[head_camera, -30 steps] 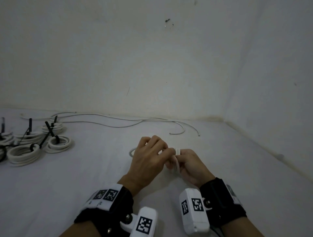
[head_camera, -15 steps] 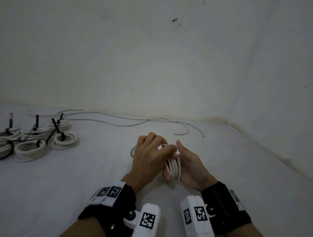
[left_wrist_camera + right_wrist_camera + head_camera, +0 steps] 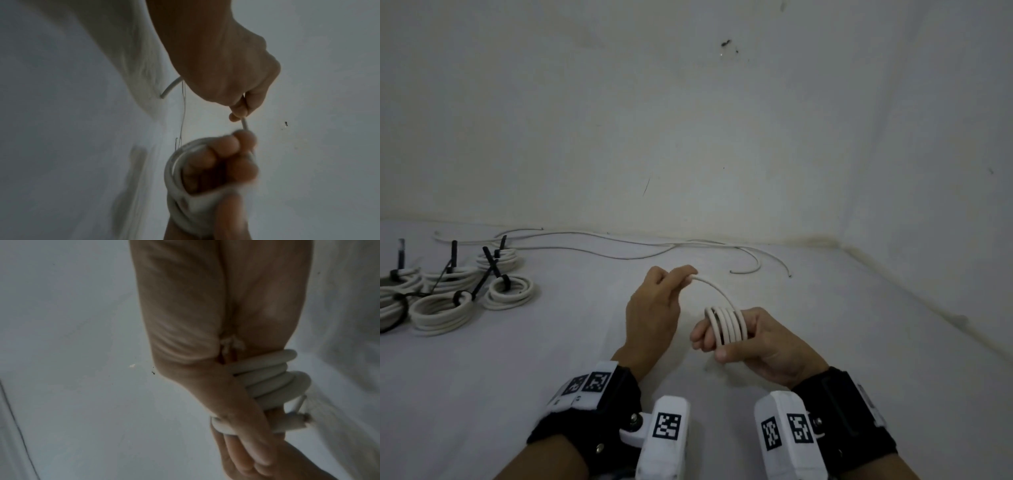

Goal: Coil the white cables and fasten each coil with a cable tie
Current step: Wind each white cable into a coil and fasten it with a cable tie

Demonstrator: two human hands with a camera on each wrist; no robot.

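A white cable coil (image 3: 727,323) of several turns sits wound round the fingers of my right hand (image 3: 714,346), with the thumb curled under it. From the coil a short length of the white cable (image 3: 714,287) arcs up and left to my left hand (image 3: 685,279), which pinches it between thumb and fingertips. In the left wrist view the pinch (image 3: 240,113) is plain and a cable end (image 3: 169,88) pokes out behind the hand. The right wrist view shows the coil (image 3: 267,378) up close, with a cut end (image 3: 296,421) showing bare wires. No cable tie is on this coil.
Several finished coils with black cable ties (image 3: 441,310) lie on the white surface (image 3: 551,359) at the left. Loose white cables (image 3: 619,244) run along the foot of the back wall. A side wall (image 3: 928,205) closes the right.
The hands were pressed together over the coil; they have come apart. My left hand has drawn the cable up and left, and the coil on my right hand shows in full.
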